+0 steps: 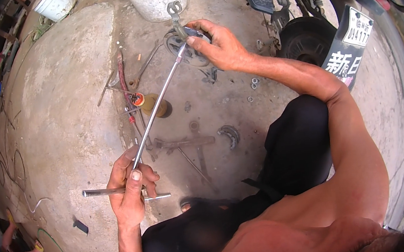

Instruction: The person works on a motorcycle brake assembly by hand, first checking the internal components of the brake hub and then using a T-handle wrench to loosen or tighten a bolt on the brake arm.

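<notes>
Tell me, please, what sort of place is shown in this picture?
Probably a motorbike or scooter repair spot: the rear of a scooter-like vehicle shows at the right, a hammer-like tool lies on the ground, and the left hand holds a long metal rod.

Bright daylight around us, floor (76, 91) pale toward ten o'clock, soft shade mid-view, glint along the metal rod (161, 102), black trousers (190, 238) losing detail at six o'clock, edges bowed, rim black.

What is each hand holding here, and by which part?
The left hand holds a long T-handle wrench at the handle end of its shaft; the right hand pinches a small metal bracket by its near end, beside the wrench's tip.
</notes>
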`<state>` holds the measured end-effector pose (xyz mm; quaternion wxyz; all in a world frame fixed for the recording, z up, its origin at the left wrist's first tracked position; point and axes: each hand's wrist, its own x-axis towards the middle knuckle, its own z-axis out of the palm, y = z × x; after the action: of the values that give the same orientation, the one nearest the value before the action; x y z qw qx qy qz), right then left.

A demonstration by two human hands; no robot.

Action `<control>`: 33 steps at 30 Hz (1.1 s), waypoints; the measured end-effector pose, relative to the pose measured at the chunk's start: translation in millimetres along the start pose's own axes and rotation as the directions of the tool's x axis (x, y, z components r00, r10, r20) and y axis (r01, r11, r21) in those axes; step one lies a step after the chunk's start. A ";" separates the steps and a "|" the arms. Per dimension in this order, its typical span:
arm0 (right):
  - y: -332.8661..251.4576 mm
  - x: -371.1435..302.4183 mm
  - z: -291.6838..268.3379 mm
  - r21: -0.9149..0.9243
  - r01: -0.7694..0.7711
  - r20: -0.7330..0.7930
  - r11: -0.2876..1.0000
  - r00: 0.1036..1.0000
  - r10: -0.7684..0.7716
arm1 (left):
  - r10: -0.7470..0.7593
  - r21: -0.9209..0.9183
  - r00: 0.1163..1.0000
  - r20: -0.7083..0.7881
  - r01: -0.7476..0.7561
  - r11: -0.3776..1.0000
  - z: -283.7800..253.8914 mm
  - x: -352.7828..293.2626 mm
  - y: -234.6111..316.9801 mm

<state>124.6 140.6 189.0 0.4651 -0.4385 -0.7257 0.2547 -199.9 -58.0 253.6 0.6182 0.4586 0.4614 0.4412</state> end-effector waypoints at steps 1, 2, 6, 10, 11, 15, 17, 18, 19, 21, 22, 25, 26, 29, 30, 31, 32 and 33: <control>-0.9 -0.5 -1.8 -0.001 0.000 0.000 1.000 1.000 0.000 | 0.020 0.084 1.000 0.007 -0.021 0.996 1.9 -0.4 0.9; -1.5 -1.2 -4.3 -0.021 -0.055 0.054 0.998 0.997 0.056 | 0.038 0.168 0.999 0.014 -0.040 0.985 3.6 -0.9 1.9; -5.1 1.1 -9.4 -0.019 -0.174 0.175 0.985 0.969 0.174 | 0.142 0.562 0.988 0.057 -0.149 0.814 1.1 -2.8 3.8; -4.5 4.3 -12.7 -0.031 -0.178 0.191 0.984 0.965 0.180 | 0.319 0.818 0.915 0.245 -0.372 0.439 3.3 6.3 10.9; -4.2 4.8 -12.6 -0.057 -0.172 0.193 0.983 0.965 0.180 | 0.340 0.847 0.887 0.311 -0.422 0.325 7.1 9.3 16.4; 6.7 3.7 -11.4 -0.100 -0.221 0.186 0.970 0.954 0.236 | 0.282 0.899 0.855 0.435 -0.396 -0.188 12.5 23.6 36.9; 13.1 0.1 -9.6 -0.069 -0.270 0.148 0.960 0.949 0.277 | 0.331 0.909 0.882 0.337 -0.212 -0.360 11.9 29.6 45.8; 14.2 -0.5 -8.9 -0.038 -0.316 0.111 0.948 0.942 0.318 | 0.363 0.900 0.891 0.271 -0.101 -0.424 10.8 30.4 48.3; 13.8 -0.2 -8.7 -0.033 -0.315 0.109 0.949 0.942 0.316 | 0.362 0.898 0.891 0.272 -0.100 -0.429 8.4 30.0 49.7; 9.9 0.8 -10.0 -0.078 -0.323 0.091 0.943 0.940 0.329 | 0.231 0.951 0.971 -0.067 0.133 -0.280 3.0 30.1 49.2; 7.6 1.4 -10.5 -0.076 -0.322 0.089 0.944 0.940 0.328 | 0.232 0.950 0.970 -0.066 0.132 -0.283 0.8 30.5 48.5; 6.8 0.9 -13.4 -0.092 -0.339 0.082 0.936 0.935 0.346 | -0.051 0.927 0.979 -0.199 0.205 0.314 0.1 32.8 53.5; 11.4 -0.1 -14.6 -0.080 -0.334 0.060 0.939 0.939 0.339 | -0.052 0.929 0.980 -0.193 0.200 0.313 -1.9 32.4 47.7; 17.2 -2.4 -15.5 -0.083 -0.301 0.055 0.950 0.951 0.306 | 0.097 0.336 0.991 0.090 -0.122 0.934 -15.9 24.5 34.9; 16.7 -2.9 -15.9 -0.099 -0.275 0.072 0.956 0.957 0.282 | 0.099 0.333 0.991 0.090 -0.123 0.935 -17.5 24.9 33.5; 14.4 -4.0 -16.9 -0.102 -0.274 0.072 0.956 0.957 0.282 | 0.142 0.146 0.986 0.084 -0.153 0.977 -18.9 25.7 30.7; 9.7 -5.3 -17.1 -0.116 -0.273 0.105 0.955 0.953 0.285 | 0.181 -0.043 0.981 0.066 -0.179 0.983 -21.0 25.7 27.4; 7.0 -6.1 -16.8 -0.129 -0.272 0.138 0.954 0.948 0.288 | 0.153 0.017 0.987 -0.045 -0.153 0.988 -24.8 25.5 23.9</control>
<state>143.6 138.0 188.2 0.3419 -0.5406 -0.7026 0.3118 -222.3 -24.8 268.9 0.5685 0.4864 0.4422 0.4947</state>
